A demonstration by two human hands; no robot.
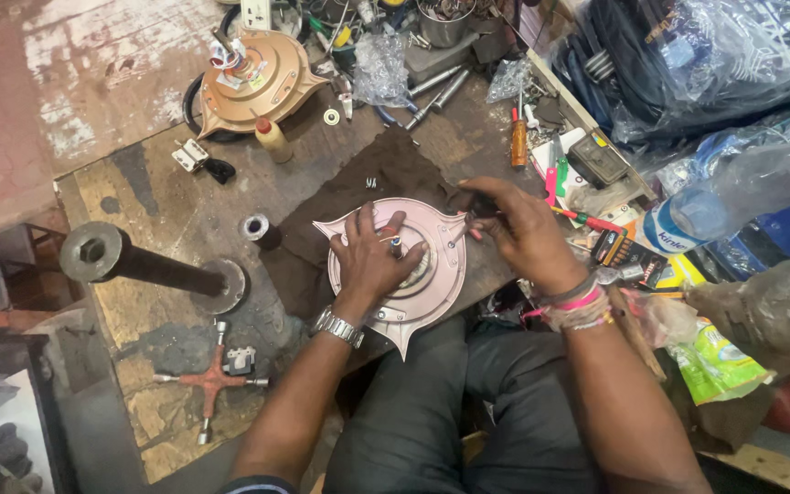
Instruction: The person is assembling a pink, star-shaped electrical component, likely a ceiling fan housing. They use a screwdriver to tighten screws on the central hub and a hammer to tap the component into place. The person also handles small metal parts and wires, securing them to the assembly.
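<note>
A pink fan motor housing [413, 274], laid on a dark cloth [349, 197] on the workbench [166, 220], was pressed flat under the left hand [372, 261], fingers spread, while a screwdriver [587, 220] was grasped in the right hand [523, 229] at its rim.

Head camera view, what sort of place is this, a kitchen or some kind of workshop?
Most likely a small repair workshop for ceiling fans. The left hand presses on a pink round metal fan motor housing, a second bronze-coloured housing lies behind, and an orange-handled screwdriver sits among scattered tools on the worn wooden bench.
</note>
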